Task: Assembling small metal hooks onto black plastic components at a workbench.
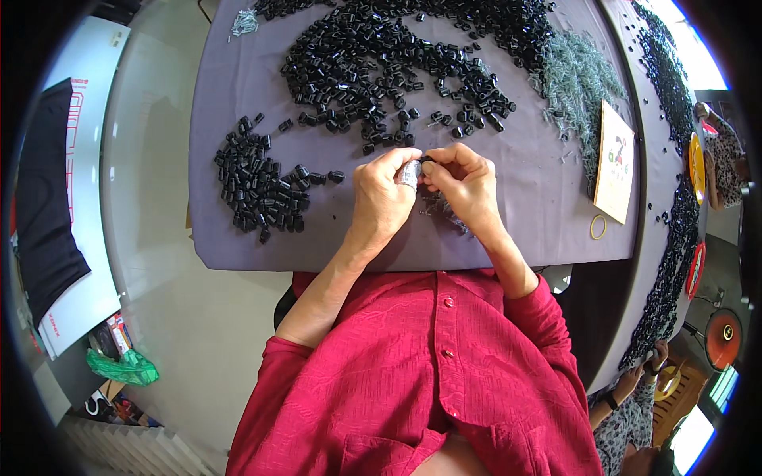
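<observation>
Above the near part of the table, my left hand (381, 198) and my right hand (467, 184) meet with their fingers closed. Between the fingertips is a small black cylindrical piece (426, 161), mostly hidden by both hands. A silvery-grey wrap (409, 173) shows at my left thumb. Small clear-grey pins or screws (443, 209) lie in a little heap just below my right hand. To the left spreads a pile of black cylindrical pieces (258, 182), and a larger pile of the same pieces (349, 67) lies beyond my hands.
A heap of small grey pieces (579, 75) covers the far right of the table (317, 250). Near it are a printed light-coloured board (615, 166) and a yellowish ring (598, 227). Another table at right bears black pieces (675, 246), with another person's hands (635, 381) beside it.
</observation>
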`<state>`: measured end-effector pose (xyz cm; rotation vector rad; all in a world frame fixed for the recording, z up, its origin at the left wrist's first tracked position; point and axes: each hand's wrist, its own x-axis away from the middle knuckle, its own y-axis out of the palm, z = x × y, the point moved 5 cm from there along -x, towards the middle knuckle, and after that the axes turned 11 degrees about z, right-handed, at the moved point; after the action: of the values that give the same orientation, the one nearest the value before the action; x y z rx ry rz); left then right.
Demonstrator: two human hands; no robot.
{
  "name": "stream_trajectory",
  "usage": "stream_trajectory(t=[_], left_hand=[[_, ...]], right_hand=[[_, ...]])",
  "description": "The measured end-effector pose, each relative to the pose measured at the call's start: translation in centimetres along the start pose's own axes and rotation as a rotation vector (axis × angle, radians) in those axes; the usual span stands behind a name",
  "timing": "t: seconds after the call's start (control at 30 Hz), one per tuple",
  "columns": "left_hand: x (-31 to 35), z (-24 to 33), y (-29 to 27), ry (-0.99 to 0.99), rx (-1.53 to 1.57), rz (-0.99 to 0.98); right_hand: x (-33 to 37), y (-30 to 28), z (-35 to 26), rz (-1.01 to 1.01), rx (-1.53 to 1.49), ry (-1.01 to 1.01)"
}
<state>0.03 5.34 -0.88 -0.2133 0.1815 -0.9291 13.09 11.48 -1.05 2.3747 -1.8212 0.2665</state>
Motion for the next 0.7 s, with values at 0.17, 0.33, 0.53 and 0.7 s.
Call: stream_trajectory(t=[0.17,0.33,0.53,0.7], left_hand=[[0.0,0.3,0.0,0.043,-0.044,0.017],[0.3,1.3,0.3,0.194,-0.099,0.039],[0.0,2.0,0.2,0.174,-0.153,-0.037],[-0.7,0.8,0.7,0.031,-0.066,-0.122]], right_hand=[[-0.1,0.4,-0.5,0.013,0.073,-0.02],[0.4,0.5,-1.5,0.047,0.251,-0.455],[0.6,0.3,-3.0,0.031,0.491,-0.711],[0.6,0.3,-2.6,-0.089,0.657,-0.769]])
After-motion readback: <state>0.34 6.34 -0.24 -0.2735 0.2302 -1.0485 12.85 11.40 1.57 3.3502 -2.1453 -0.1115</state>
